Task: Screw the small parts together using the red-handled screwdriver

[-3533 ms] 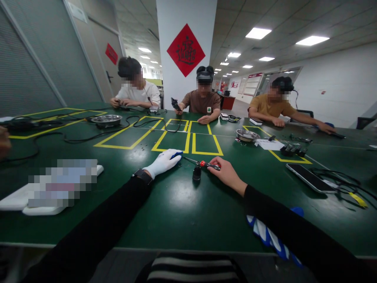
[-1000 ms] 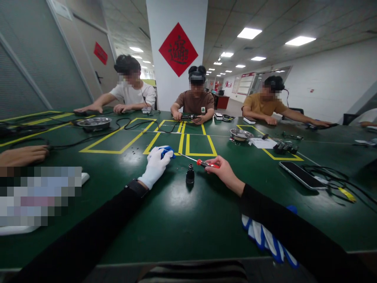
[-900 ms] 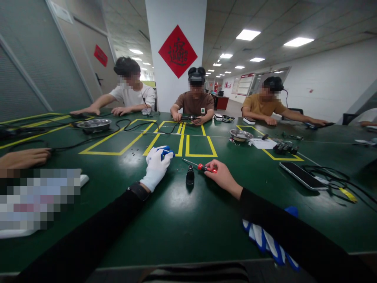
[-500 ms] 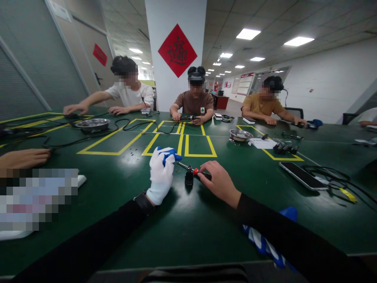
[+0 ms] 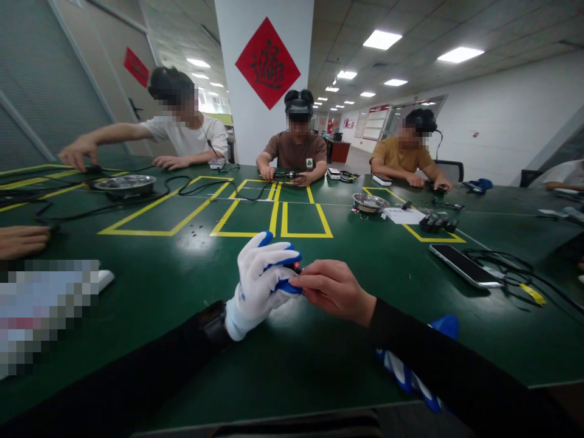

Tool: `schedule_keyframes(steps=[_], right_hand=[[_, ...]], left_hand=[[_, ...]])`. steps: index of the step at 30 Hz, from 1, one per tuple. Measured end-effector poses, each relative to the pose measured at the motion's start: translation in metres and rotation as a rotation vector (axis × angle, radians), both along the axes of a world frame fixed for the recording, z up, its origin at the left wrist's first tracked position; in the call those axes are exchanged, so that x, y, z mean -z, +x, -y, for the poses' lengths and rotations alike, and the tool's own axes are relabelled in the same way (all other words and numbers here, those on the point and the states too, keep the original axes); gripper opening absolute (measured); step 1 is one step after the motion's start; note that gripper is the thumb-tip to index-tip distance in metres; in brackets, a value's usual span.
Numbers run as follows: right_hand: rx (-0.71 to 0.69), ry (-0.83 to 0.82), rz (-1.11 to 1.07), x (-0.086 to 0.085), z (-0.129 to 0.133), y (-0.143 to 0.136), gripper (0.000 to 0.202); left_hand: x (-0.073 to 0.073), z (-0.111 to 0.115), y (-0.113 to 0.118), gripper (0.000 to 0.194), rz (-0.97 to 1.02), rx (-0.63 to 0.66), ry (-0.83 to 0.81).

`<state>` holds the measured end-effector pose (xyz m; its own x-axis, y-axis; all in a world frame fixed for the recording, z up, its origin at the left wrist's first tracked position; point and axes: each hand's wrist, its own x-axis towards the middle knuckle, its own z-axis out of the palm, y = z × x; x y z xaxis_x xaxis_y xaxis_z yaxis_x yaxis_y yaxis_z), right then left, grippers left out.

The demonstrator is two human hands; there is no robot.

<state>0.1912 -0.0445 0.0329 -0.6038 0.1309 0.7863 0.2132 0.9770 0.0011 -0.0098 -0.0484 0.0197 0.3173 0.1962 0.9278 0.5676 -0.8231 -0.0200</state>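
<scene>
My left hand (image 5: pixel 264 277), in a white glove with blue-coated fingertips, curls with its thumb and fingers bent around something largely hidden. My bare right hand (image 5: pixel 335 286) pinches with thumb and fingertips, touching the glove's thumb. Whatever lies in that pinch is covered. Just behind the meeting fingertips shows a small red part of a screwdriver (image 5: pixel 297 266), with something dark beside it; its shaft and handle are hidden. The black bottle-shaped fitting seen earlier is out of sight. A second blue-and-white glove (image 5: pixel 410 377) lies partly under my right forearm.
A phone (image 5: pixel 465 266) and coiled black cable (image 5: pixel 524 274) lie at right. Metal bowls (image 5: pixel 125 184) (image 5: pixel 369 202) and black parts (image 5: pixel 438 224) stand farther back. Yellow tape outlines (image 5: pixel 308 235) mark the green table. Several co-workers sit around; another person's hand (image 5: pixel 22 240) rests at left.
My right hand has left the screwdriver handle and moved to my gloved left hand. My left hand has shifted right, over where the black fitting stood. The view has turned slightly.
</scene>
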Motion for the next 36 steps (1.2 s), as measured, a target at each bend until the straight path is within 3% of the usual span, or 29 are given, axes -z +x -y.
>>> schedule_keyframes(steps=[6,11,19,27,33,36], right_hand=[[-0.015,-0.112,0.007,0.002,-0.001,0.005,0.034],[-0.082,-0.087,0.001,0.006,-0.002,0.004,0.028],[-0.117,-0.314,-0.043,0.004,0.001,-0.001,0.015],[-0.043,-0.269,-0.094,0.001,0.008,-0.007,0.007],[0.047,-0.22,-0.203,0.003,0.0,-0.002,0.01],[0.149,-0.162,-0.087,0.003,-0.007,0.002,0.007]], left_hand=[[0.001,0.0,0.0,0.028,-0.04,-0.039,-0.044],[0.0,0.002,0.002,0.027,-0.051,0.008,-0.024],[-0.001,0.002,0.003,0.027,-0.056,0.022,-0.074],[0.001,0.002,0.006,0.022,0.001,0.014,-0.113],[-0.013,-0.003,-0.013,0.03,0.119,0.022,-0.1],[-0.012,-0.015,-0.024,0.043,0.053,0.022,-0.256]])
